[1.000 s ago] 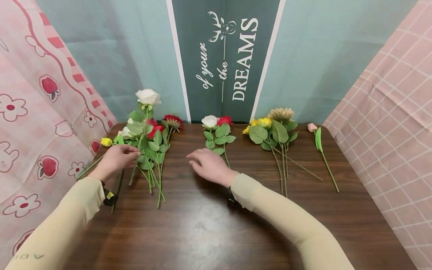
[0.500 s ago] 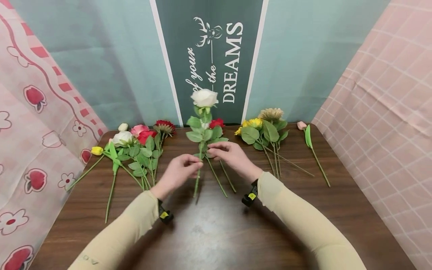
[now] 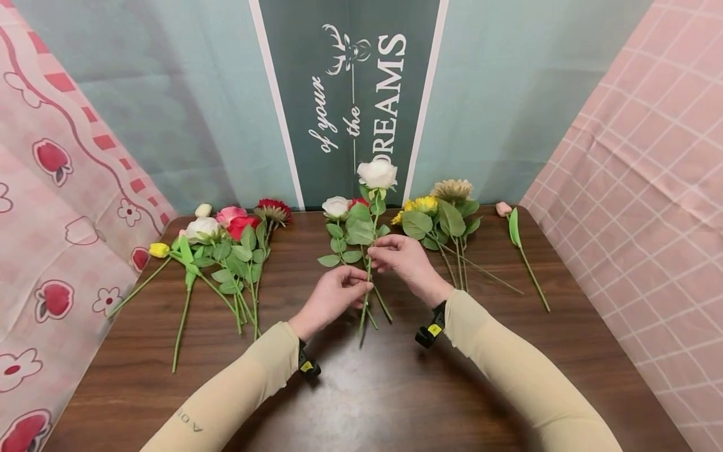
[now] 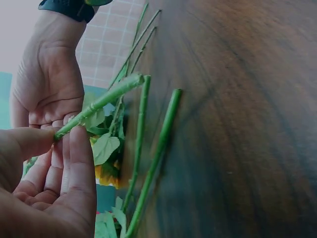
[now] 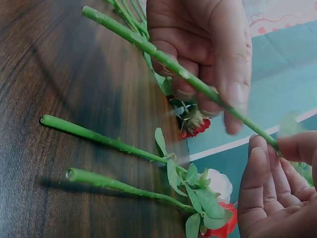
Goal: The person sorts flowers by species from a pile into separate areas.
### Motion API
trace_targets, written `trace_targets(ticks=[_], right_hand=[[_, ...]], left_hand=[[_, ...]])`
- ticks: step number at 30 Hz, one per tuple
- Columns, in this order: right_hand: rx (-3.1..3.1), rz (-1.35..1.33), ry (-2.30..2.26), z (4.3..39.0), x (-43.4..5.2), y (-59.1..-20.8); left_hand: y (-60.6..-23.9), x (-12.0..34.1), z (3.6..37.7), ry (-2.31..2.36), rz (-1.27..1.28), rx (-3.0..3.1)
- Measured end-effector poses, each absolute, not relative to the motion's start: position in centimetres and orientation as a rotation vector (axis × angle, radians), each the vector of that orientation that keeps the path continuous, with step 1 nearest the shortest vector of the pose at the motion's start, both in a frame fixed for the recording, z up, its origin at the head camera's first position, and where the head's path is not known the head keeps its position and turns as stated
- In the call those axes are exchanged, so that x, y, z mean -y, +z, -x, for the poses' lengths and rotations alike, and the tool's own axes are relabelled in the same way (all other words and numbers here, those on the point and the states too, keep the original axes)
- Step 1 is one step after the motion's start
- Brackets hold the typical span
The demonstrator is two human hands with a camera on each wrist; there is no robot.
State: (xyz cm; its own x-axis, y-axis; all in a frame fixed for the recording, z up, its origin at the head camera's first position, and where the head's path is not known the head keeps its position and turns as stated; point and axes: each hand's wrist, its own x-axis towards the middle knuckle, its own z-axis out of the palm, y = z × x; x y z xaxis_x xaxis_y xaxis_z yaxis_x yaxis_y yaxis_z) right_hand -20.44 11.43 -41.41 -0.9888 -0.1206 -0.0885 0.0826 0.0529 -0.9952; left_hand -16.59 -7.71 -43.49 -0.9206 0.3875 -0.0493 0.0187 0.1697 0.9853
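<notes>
Upright over the middle of the table stands a white rose on a long green stem, held by both hands. My left hand pinches the stem low down between thumb and fingers. Higher up, just under the leaves, my right hand pinches the same stem between thumb and fingertips. Behind it on the table lie another white rose and a red rose, which the held flower's leaves partly cover in the head view.
A mixed pile with a pink flower and a yellow tulip lies at the left of the brown table. To the right are yellow flowers, a beige flower and a pink tulip. Fabric hangs behind and at both sides.
The left hand has carried the white rose from the left pile to the table's middle. My right hand has come to its stem and now pinches it too.
</notes>
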Motion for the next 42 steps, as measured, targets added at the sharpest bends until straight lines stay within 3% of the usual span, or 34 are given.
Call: trace_targets(ticks=[9, 22, 42], right_hand=[[-2.222, 0.063, -2.002, 21.5, -10.7, -41.9], [-2.506, 0.188, -1.719, 21.3, -12.6, -43.0], [-2.722, 0.267, -1.438, 20.6, -13.4, -43.5]], left_hand=[[-44.3, 8.4, 16.7, 1.741, -0.390, -2.166], [-45.4, 10.4, 19.0, 1.659, -0.176, -2.179], [-45.6, 13.4, 19.7, 1.286, -0.415, -2.615]])
